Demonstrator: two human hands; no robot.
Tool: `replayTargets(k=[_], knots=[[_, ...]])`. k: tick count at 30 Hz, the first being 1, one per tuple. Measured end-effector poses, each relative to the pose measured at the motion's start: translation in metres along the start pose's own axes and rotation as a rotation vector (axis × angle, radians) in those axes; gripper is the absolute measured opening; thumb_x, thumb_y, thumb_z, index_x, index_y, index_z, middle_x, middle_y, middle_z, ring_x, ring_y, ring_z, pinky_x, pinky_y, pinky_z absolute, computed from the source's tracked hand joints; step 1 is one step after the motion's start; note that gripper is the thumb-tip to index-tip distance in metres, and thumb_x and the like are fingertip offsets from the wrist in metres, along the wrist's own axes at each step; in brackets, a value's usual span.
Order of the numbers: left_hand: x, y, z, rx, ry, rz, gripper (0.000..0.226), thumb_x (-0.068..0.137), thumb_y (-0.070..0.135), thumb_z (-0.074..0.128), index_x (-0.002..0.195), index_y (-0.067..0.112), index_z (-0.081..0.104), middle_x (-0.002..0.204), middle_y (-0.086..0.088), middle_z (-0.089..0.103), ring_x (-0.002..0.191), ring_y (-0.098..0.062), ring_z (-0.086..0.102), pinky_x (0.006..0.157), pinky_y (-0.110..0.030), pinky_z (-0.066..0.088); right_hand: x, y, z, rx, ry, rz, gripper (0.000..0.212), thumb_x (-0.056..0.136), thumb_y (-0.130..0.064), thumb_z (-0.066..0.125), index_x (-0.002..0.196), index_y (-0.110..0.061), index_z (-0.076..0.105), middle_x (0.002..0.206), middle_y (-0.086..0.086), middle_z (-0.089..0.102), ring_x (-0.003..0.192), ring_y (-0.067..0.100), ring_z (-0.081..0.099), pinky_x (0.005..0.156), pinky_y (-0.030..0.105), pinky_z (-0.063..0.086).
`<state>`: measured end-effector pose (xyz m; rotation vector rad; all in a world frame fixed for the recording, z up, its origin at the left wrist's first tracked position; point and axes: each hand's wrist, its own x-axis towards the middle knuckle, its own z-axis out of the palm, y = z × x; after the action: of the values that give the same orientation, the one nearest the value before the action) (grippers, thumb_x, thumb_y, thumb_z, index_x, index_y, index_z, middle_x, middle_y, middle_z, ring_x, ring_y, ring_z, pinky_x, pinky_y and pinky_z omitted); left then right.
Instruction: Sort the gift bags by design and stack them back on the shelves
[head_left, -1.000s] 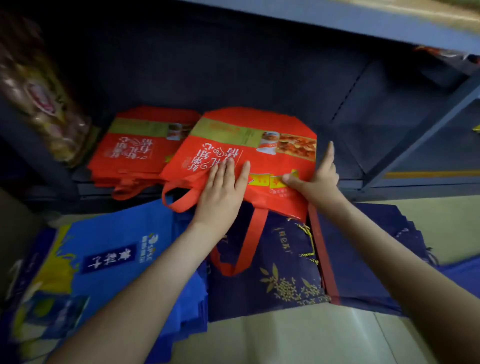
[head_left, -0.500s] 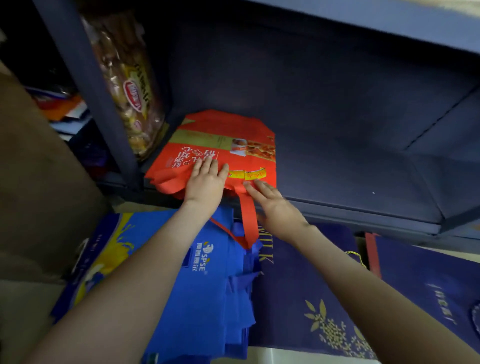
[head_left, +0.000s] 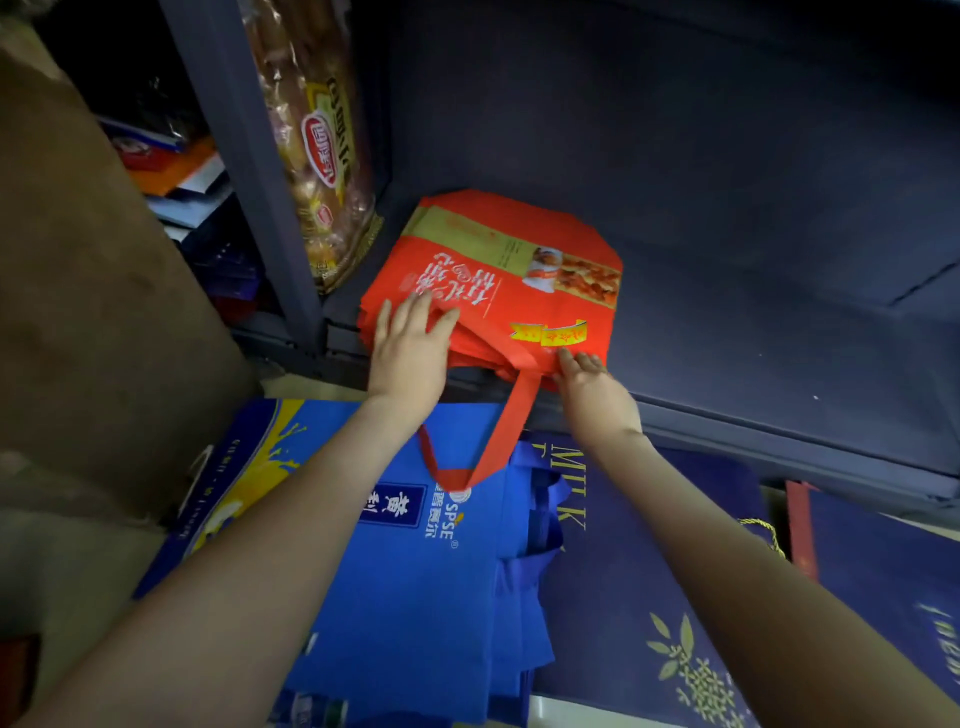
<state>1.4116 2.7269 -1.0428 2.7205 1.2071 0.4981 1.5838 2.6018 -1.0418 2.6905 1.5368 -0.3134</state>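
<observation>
Red gift bags (head_left: 498, 280), flat non-woven fabric, lie under the straight-fingered left hand (head_left: 410, 348). Right hand (head_left: 587, 382) touches their edge, grip unclear. Blue bag (head_left: 415, 571) reads "SPSE".

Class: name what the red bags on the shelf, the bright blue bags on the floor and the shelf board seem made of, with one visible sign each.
Red bags: probably non-woven fabric, matte, printed; soft flat strap handle. Bright blue bags: likely the same, matte, limp folded edges. Shelf board: seemingly painted metal, dark blue, smooth with a faint sheen; unsure.
</observation>
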Motion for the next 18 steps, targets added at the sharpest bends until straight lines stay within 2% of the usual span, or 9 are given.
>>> replayTargets(k=[3, 5, 7, 9, 11, 13, 14, 16, 18], knots=[[-0.007, 0.005, 0.002, -0.140, 0.003, 0.022, 0.046, 0.101, 0.026, 0.040, 0.146, 0.015, 0.036, 0.154, -0.015, 0.026, 0.144, -0.029, 0.017, 0.118, -0.044, 0.001, 0.000, 0.006, -0.002, 0.047, 0.003, 0.060, 0.059, 0.100, -0.007, 0.040, 0.153, -0.010, 0.011, 0.156, 0.015, 0.019, 0.146, 0.030, 0.012, 0.112, 0.039, 0.026], [-0.023, 0.007, 0.004, -0.191, -0.041, 0.038, 0.051, 0.101, 0.032, 0.037, 0.149, 0.018, 0.027, 0.157, -0.014, 0.016, 0.147, -0.027, 0.007, 0.117, -0.043, -0.003, -0.008, 0.007, 0.000, 0.090, 0.021, -0.039, 0.066, 0.098, -0.009, 0.043, 0.153, -0.014, 0.008, 0.159, 0.014, 0.006, 0.147, 0.030, 0.001, 0.117, 0.045, 0.019], [-0.046, 0.008, 0.008, -0.212, -0.110, 0.022, 0.059, 0.101, 0.039, 0.035, 0.152, 0.019, 0.016, 0.159, -0.011, 0.005, 0.147, -0.023, -0.003, 0.117, -0.042, -0.006, -0.026, 0.002, 0.004, 0.105, 0.060, -0.128, 0.067, 0.097, -0.011, 0.043, 0.153, -0.015, 0.009, 0.160, 0.012, 0.002, 0.147, 0.028, 0.000, 0.118, 0.048, 0.016], [-0.068, 0.007, 0.010, -0.222, -0.157, 0.004, 0.069, 0.096, 0.049, 0.031, 0.152, 0.016, 0.008, 0.160, -0.009, -0.003, 0.146, -0.020, -0.010, 0.116, -0.042, -0.009, -0.046, -0.005, 0.006, 0.105, 0.173, -0.139, 0.061, 0.095, -0.012, 0.038, 0.152, -0.009, 0.017, 0.158, 0.016, 0.014, 0.144, 0.034, 0.017, 0.113, 0.049, 0.024], [-0.090, 0.006, 0.010, -0.225, -0.214, 0.020, 0.081, 0.088, 0.059, 0.024, 0.152, 0.015, 0.004, 0.159, -0.009, -0.010, 0.144, -0.015, -0.018, 0.115, -0.041, -0.012, -0.065, -0.014, 0.004, 0.108, 0.245, -0.217, 0.059, 0.089, -0.018, 0.035, 0.146, 0.001, 0.030, 0.146, 0.025, 0.035, 0.125, 0.043, 0.042, 0.102, 0.049, 0.038], [-0.115, 0.005, 0.008, -0.240, -0.256, 0.058, 0.086, 0.084, 0.065, 0.017, 0.152, 0.015, 0.003, 0.159, -0.007, -0.011, 0.141, -0.010, -0.022, 0.114, -0.040, -0.013, -0.084, -0.022, 0.006, 0.126, 0.219, -0.479, 0.059, 0.088, -0.021, 0.041, 0.142, 0.001, 0.037, 0.140, 0.022, 0.044, 0.117, 0.040, 0.049, 0.098, 0.046, 0.040], [-0.128, 0.005, 0.005, -0.256, -0.261, 0.066, 0.085, 0.084, 0.064, 0.018, 0.152, 0.014, 0.005, 0.159, -0.007, -0.007, 0.142, -0.011, -0.018, 0.115, -0.041, -0.011, -0.096, -0.025, 0.008, 0.120, 0.162, -0.630, 0.058, 0.088, -0.022, 0.045, 0.142, -0.002, 0.039, 0.139, 0.018, 0.046, 0.120, 0.036, 0.049, 0.098, 0.043, 0.039], [-0.155, 0.003, 0.001, -0.273, -0.262, 0.066, 0.081, 0.087, 0.059, 0.025, 0.151, 0.009, 0.018, 0.158, -0.011, 0.009, 0.146, -0.020, 0.003, 0.117, -0.046, 0.004, -0.121, -0.028, 0.012, 0.068, 0.046, -0.854, 0.055, 0.091, -0.030, 0.049, 0.141, -0.008, 0.042, 0.138, 0.012, 0.049, 0.126, 0.027, 0.045, 0.103, 0.039, 0.035], [-0.180, 0.000, 0.000, -0.207, -0.274, 0.079, 0.074, 0.088, 0.051, 0.032, 0.143, 0.002, 0.037, 0.150, -0.019, 0.032, 0.138, -0.032, 0.031, 0.112, -0.052, 0.026, -0.144, -0.031, 0.022, -0.035, -0.021, -0.925, 0.062, 0.091, -0.051, 0.045, 0.140, -0.013, 0.046, 0.136, 0.013, 0.053, 0.129, 0.028, 0.045, 0.108, 0.043, 0.035]])
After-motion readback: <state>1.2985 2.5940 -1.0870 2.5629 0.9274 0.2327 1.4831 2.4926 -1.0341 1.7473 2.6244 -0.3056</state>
